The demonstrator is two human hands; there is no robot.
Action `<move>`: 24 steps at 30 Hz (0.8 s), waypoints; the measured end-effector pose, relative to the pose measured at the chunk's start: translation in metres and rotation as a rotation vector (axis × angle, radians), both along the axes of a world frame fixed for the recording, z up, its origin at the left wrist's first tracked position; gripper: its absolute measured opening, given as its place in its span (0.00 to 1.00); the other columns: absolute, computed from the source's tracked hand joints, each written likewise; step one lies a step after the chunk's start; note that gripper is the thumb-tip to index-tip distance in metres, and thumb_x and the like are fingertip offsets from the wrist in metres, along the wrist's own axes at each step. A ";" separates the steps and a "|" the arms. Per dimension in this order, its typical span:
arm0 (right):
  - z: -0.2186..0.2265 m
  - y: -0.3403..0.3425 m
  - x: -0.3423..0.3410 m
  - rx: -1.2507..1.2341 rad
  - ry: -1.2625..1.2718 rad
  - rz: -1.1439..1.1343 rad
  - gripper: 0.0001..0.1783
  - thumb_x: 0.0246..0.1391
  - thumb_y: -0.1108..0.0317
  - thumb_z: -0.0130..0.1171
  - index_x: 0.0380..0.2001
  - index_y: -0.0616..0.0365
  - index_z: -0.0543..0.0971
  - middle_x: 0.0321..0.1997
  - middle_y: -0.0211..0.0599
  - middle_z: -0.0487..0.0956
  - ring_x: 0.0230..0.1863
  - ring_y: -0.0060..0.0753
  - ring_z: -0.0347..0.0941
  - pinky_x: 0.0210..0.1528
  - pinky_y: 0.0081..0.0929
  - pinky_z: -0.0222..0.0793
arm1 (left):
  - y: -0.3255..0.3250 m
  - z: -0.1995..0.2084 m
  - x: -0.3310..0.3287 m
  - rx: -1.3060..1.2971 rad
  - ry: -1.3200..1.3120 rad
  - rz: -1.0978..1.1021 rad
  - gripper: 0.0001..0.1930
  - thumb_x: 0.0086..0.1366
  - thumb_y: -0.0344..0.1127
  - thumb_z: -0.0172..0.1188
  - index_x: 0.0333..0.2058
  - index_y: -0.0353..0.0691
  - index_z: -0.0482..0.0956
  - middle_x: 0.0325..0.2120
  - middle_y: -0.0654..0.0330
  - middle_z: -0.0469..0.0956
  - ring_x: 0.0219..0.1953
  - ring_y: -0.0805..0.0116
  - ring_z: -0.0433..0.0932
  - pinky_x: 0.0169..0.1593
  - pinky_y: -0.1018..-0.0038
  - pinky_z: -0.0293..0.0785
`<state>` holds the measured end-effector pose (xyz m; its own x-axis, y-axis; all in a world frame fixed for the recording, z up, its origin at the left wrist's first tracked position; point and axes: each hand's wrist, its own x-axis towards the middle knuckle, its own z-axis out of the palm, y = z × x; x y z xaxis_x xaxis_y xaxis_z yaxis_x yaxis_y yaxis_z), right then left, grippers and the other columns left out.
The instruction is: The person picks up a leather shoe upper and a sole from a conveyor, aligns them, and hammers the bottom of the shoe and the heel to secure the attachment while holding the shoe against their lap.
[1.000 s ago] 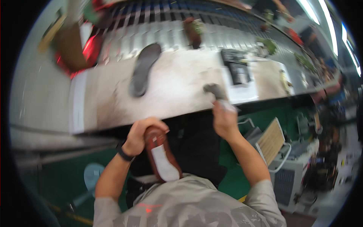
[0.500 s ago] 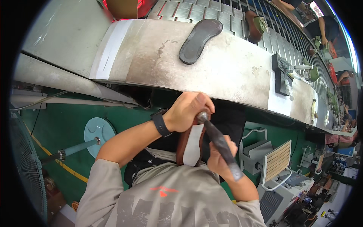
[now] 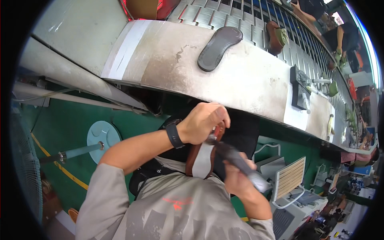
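Observation:
A brown shoe [image 3: 192,158] rests bottom up on my lap, a pale strip [image 3: 203,160] running along its underside. My left hand [image 3: 204,122], with a black watch on its wrist, is wrapped round the shoe's far end. In my right hand [image 3: 237,178] is a dark hammer [image 3: 232,156], slanting across to the shoe. Its rounded metal end meets or hovers just over the shoe beside my left fingers; contact cannot be told. Motion blurs the hammer's near end. On the bench ahead lies a loose dark grey shoe sole [image 3: 218,50].
The pale bench [image 3: 172,60] curves across in front of me, with a slatted metal conveyor [image 3: 208,18] behind it. A brown and green shoe [image 3: 275,38] sits on the conveyor. At right on the bench is a black holder with brushes [image 3: 299,88]. A blue round stool [image 3: 102,138] stands left.
The hammer and my right hand have shifted slightly down and right. My left hand still grips the shoe's far end. The whole view has tilted a little.

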<state>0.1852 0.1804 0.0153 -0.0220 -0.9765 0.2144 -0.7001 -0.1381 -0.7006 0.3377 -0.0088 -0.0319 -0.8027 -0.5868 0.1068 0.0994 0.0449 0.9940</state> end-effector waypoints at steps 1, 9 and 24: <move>0.019 0.013 0.000 -0.001 0.050 -0.005 0.09 0.43 0.80 0.62 0.31 0.63 0.77 0.22 0.43 0.72 0.20 0.52 0.71 0.23 0.42 0.65 | 0.002 0.008 0.001 -0.023 0.037 0.012 0.51 0.77 0.75 0.27 0.36 0.29 0.84 0.32 0.53 0.79 0.34 0.67 0.78 0.41 0.73 0.77; -0.019 0.009 0.015 -0.038 -0.084 0.093 0.09 0.51 0.80 0.65 0.33 0.61 0.75 0.21 0.46 0.72 0.18 0.52 0.73 0.21 0.40 0.66 | 0.008 0.009 0.012 0.015 -0.070 0.033 0.56 0.73 0.81 0.23 0.36 0.28 0.84 0.36 0.52 0.79 0.37 0.66 0.79 0.44 0.72 0.77; -0.047 -0.008 0.018 0.300 -0.495 -0.004 0.09 0.71 0.72 0.53 0.40 0.68 0.79 0.21 0.31 0.73 0.17 0.27 0.68 0.23 0.25 0.63 | -0.028 -0.056 0.079 0.342 -0.033 0.152 0.43 0.84 0.61 0.33 0.40 0.26 0.88 0.35 0.45 0.88 0.37 0.63 0.88 0.49 0.70 0.83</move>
